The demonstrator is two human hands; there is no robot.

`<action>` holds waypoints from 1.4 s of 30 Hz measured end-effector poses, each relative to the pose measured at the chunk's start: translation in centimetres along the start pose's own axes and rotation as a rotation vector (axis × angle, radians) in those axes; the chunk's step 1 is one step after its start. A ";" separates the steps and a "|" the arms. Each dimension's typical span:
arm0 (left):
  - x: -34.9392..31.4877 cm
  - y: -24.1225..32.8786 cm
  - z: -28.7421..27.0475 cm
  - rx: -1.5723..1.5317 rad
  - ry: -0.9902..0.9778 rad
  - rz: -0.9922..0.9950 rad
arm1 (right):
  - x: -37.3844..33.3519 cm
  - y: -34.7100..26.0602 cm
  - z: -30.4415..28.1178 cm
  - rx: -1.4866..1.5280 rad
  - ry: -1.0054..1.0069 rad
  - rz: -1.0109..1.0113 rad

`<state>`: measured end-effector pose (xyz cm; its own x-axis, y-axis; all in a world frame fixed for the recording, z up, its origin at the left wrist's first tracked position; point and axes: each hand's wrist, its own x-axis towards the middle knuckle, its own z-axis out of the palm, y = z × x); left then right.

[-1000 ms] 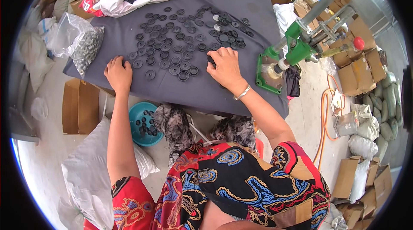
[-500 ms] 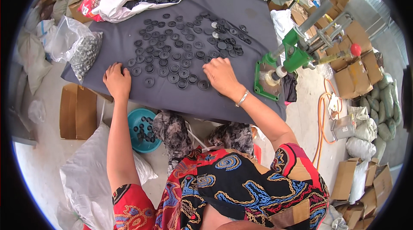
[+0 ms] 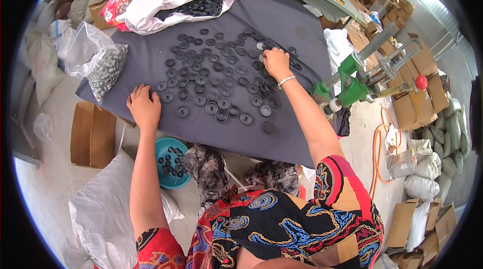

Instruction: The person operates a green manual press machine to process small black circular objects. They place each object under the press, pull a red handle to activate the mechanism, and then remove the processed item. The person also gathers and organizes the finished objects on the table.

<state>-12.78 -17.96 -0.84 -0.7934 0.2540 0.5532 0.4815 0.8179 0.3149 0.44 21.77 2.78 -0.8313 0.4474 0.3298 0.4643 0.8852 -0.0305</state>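
Many black plastic discs (image 3: 199,100), ring-shaped with raised rims, lie scattered over the middle of the dark cloth-covered table (image 3: 226,143). My left hand (image 3: 144,107) rests open on the table's near edge at the left, fingers apart, left of the discs. Farther out on the right, my right hand (image 3: 276,63) reaches over a denser cluster of discs, its fingers bent and tips down among them. Nothing held shows in it, though its palm and thumb side are hidden. A pale disc (image 3: 260,46) lies just beyond its fingers.
A white sack (image 3: 151,15) of black parts lies at the back left; a clear bag (image 3: 106,67) of small metal parts stands at the left edge. A green hand press (image 3: 349,85) stands at the right. Below the table are a teal basin (image 3: 173,181) and a cardboard box (image 3: 92,135).
My right hand has moved away and slightly right, from the near discs to the far-right cluster, uncovering several discs. My left hand stays at the table edge. The view has shifted slightly.
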 end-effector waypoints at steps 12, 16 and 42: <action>0.1 0.2 -0.4 0.014 -0.014 -0.013 | 2.4 3.2 0.2 0.360 -0.224 -0.066; 0.1 0.3 -0.3 0.003 -0.016 -0.007 | 2.3 3.3 0.2 0.233 -0.217 -0.097; 0.0 0.2 -0.3 -0.014 -0.014 -0.017 | 6.9 0.0 -0.4 -0.077 -0.216 -0.167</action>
<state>-12.59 -17.94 -0.58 -0.8065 0.2473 0.5370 0.4728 0.8151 0.3348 -5.20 24.77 5.40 -0.9404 0.3200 0.1154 0.3301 0.9404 0.0823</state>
